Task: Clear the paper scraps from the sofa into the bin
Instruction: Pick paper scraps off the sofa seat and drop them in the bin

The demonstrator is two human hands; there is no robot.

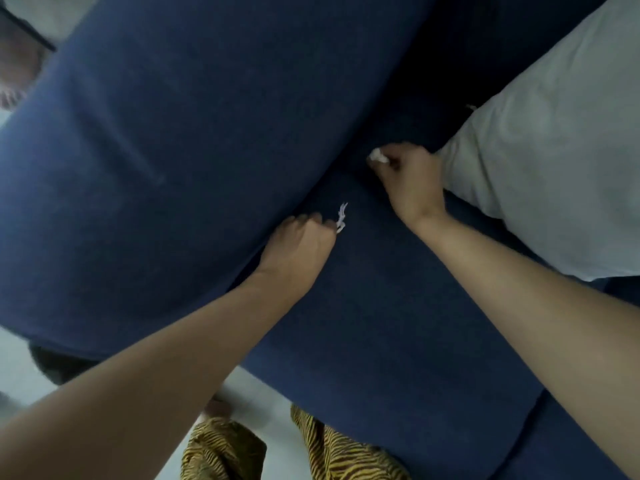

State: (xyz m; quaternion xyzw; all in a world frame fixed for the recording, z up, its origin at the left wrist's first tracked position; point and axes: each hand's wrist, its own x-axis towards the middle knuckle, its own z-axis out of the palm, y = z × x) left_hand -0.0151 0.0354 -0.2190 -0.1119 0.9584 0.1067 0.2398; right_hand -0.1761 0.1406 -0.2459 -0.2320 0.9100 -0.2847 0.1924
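Observation:
I lean over a dark blue sofa (398, 306), both arms stretched to the crease where the seat meets the armrest. My left hand (299, 242) pinches a thin, twisted white paper scrap (341, 217) between its fingertips at the crease. Further up the crease, my right hand (410, 178) is closed around a small crumpled white paper scrap (378, 156) that sticks out past the knuckles. No bin is in view.
A light grey cushion (554, 150) lies on the seat right beside my right hand. The broad blue armrest (173, 150) fills the left. Pale floor (20, 375) shows below it, with my legs in striped yellow-black trousers (332, 445) at the bottom.

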